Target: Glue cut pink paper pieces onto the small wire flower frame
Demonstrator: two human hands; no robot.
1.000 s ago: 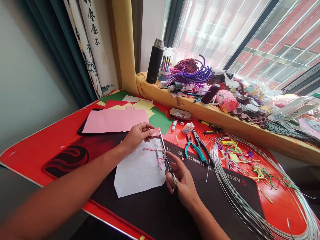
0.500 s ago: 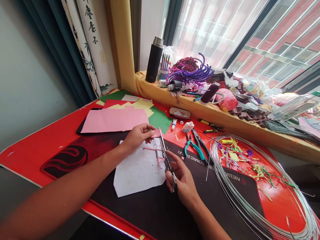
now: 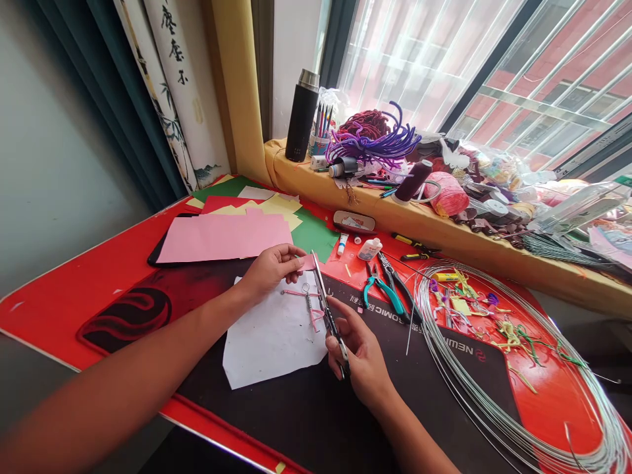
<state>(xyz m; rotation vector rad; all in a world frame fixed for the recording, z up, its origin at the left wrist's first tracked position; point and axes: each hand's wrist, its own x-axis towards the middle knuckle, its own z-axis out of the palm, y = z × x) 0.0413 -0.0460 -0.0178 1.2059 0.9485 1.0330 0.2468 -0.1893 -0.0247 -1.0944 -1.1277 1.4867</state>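
Note:
Between the thumb and fingers of my left hand [image 3: 277,270] is a small piece of pink paper [image 3: 309,263]. My right hand [image 3: 356,352] grips a pair of scissors [image 3: 328,315], whose blades point up and away and meet the right side of the pink paper. Below the blades, a small wire figure [image 3: 309,304] with pink-wrapped limbs and a looped top lies on a white sheet of paper [image 3: 269,359]. That sheet rests on a black desk mat [image 3: 395,415].
Pliers with teal handles [image 3: 382,293], a glue bottle [image 3: 370,249] and a large wire coil [image 3: 447,382] lie to the right. A stack of pink paper [image 3: 222,238] is at the back left. A black flask [image 3: 302,118] and craft supplies line the windowsill.
The view has shifted very slightly. Both hands, the scissors and the pink paper keep nearly the same positions relative to each other.

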